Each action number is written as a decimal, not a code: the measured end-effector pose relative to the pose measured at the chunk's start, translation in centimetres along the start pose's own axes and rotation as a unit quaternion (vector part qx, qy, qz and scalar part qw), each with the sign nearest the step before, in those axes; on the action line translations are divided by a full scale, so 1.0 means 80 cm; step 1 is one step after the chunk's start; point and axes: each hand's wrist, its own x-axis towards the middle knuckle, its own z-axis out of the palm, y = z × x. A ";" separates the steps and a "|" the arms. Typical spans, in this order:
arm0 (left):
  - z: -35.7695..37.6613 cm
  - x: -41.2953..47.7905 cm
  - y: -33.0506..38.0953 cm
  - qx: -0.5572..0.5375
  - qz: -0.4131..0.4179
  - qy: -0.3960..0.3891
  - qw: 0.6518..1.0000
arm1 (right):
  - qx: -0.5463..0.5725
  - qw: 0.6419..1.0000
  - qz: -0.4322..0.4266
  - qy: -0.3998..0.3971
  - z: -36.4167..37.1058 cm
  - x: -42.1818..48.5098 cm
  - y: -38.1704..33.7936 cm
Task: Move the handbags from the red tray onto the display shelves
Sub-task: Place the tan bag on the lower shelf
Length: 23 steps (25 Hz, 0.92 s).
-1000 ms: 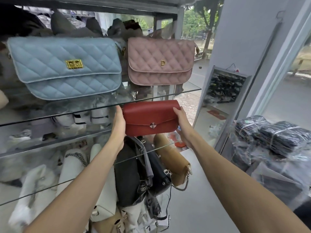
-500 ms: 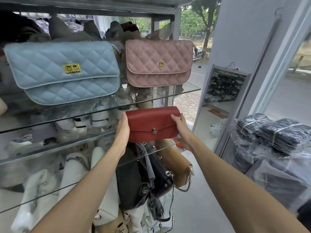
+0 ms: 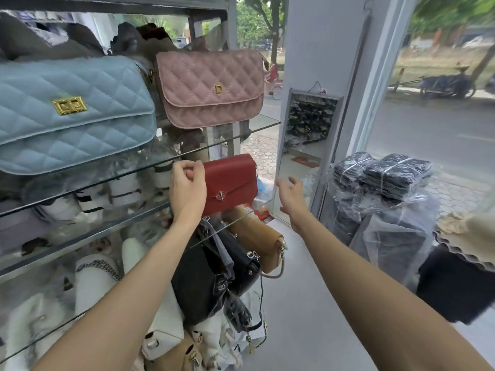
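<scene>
Up and left of the red handbag (image 3: 230,183), a pale blue quilted bag (image 3: 75,113) lying on glass; straight above the red handbag, a pink quilted bag (image 3: 211,87). Reaches forward with the left arm, left hand (image 3: 187,191) at the red handbag's left end, fingers curled over its top corner, gripping it. Red handbag upright, flap facing out, base just above a glass shelf (image 3: 235,221) edge. Just right of the red handbag and apart from it, right hand (image 3: 292,199) outstretched, fingers loosely spread, holding nothing

Single head view, wide-angle, facing forward and down, close to shelves (image 3: 263,121) at left, window (image 3: 442,116) at right
</scene>
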 end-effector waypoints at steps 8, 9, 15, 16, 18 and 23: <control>0.115 -0.121 0.000 -0.056 -0.004 -0.337 0.940 | -0.013 0.990 0.048 0.134 -0.157 -0.112 0.067; 0.135 -0.148 -0.001 -0.054 -0.017 -0.381 0.923 | -0.008 0.984 0.063 0.164 -0.185 -0.133 0.082; 0.213 -0.343 -0.042 -0.003 -0.053 -0.599 0.799 | 0.033 0.918 0.167 0.358 -0.341 -0.275 0.206; 0.223 -0.374 -0.050 0.011 -0.058 -0.629 0.775 | 0.045 0.904 0.183 0.383 -0.364 -0.298 0.230; 0.242 -0.435 -0.067 0.048 -0.074 -0.673 0.734 | 0.079 0.871 0.219 0.432 -0.404 -0.342 0.279; 0.275 -0.567 -0.110 0.118 -0.153 -0.733 0.652 | 0.091 0.819 0.308 0.475 -0.478 -0.416 0.375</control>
